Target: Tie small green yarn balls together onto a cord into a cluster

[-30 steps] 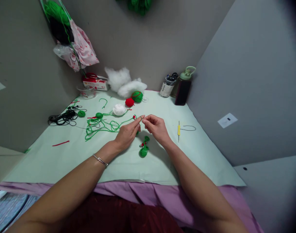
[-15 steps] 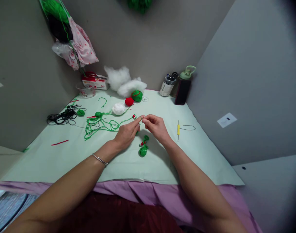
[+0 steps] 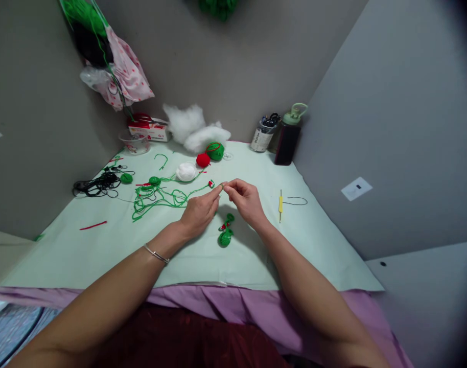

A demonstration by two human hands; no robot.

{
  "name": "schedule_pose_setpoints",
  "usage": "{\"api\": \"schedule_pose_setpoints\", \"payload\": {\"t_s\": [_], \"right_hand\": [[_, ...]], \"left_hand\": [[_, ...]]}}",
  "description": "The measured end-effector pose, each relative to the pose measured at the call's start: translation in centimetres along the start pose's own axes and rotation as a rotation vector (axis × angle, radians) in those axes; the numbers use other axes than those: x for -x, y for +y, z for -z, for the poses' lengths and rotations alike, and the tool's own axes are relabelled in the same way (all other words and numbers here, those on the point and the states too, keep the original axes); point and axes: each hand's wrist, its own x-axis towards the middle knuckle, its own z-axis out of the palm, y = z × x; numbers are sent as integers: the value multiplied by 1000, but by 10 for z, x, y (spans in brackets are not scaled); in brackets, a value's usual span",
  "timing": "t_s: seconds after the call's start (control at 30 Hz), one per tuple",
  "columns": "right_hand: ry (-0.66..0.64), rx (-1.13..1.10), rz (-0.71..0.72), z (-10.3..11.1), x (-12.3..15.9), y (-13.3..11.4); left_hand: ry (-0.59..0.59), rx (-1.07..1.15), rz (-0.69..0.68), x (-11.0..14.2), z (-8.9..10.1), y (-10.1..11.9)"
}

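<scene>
My left hand [image 3: 200, 210] is closed around a small crocheted piece, mostly hidden by the fingers. A red and white patch of the crocheted piece [image 3: 211, 183] shows beyond the knuckles, with green yarn [image 3: 197, 192] running off leftward. Thumb and forefinger of my right hand [image 3: 244, 200] pinch together against the left fingertips; whatever they grip is too small to make out. On the table just below both hands lies a green crocheted figure [image 3: 225, 237] with a red and white band.
Tangled green yarn [image 3: 160, 199] and black cord [image 3: 99, 184] lie to the left. White, red and green yarn balls [image 3: 186, 172] sit before white stuffing [image 3: 206, 139]. A yellow-handled crochet hook [image 3: 280, 204] lies right. Behind it stand a pen cup [image 3: 261, 139] and bottle [image 3: 289, 138].
The whole view has shifted very slightly. Both hands stay together in nearly the same pose, with only tiny movement at the fingertips.
</scene>
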Motion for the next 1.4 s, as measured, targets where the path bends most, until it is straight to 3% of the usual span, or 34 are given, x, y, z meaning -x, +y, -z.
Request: {"api": "schedule_pose_setpoints", "payload": {"t_s": [1.07,1.4], "right_hand": [[-65,8,-35,0,2,-4],[-76,45,4,-2,1,0]], "left_hand": [[-24,-7,8,0,0,-4],[-33,-118,-5,1,-1,-6]]}}
